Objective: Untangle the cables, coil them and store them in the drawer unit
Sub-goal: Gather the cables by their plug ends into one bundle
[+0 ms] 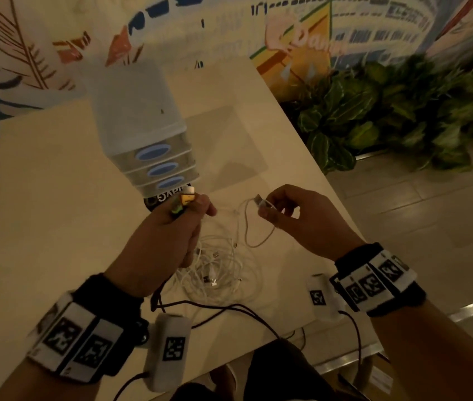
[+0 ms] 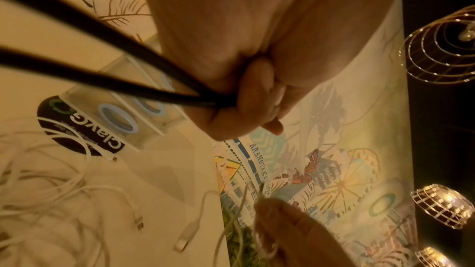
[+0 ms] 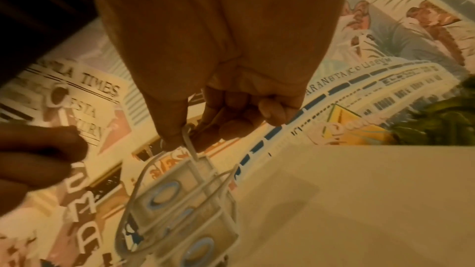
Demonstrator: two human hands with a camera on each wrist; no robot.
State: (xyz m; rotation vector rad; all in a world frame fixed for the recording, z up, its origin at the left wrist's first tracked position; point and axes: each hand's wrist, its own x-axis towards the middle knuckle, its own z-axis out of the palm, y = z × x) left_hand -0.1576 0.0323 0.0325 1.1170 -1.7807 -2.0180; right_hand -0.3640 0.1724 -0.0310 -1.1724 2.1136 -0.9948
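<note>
Head view: right hand [image 1: 296, 215] pinches a white cable's plug end [image 1: 261, 202]; left hand [image 1: 171, 235] grips black cords, the tangle [image 1: 220, 267] on the tabletop [image 1: 56, 198] between them, drawer unit [image 1: 154, 157] beyond.

White cables [image 1: 220, 264], clear drawer unit [image 1: 154, 157] with blue handles [image 1: 152, 153], cream table [image 1: 56, 198], perhaps black-and-white wristbands [image 1: 76, 340].

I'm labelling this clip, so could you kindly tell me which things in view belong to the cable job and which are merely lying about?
Part of the job:
- white cable pinched by the right hand
- tangled pile of white cables on the cream table
- translucent plastic drawer unit with blue oval handles
- left hand, gripping black cords

Lying about:
- round black sticker with white lettering
- green leafy plants
</note>
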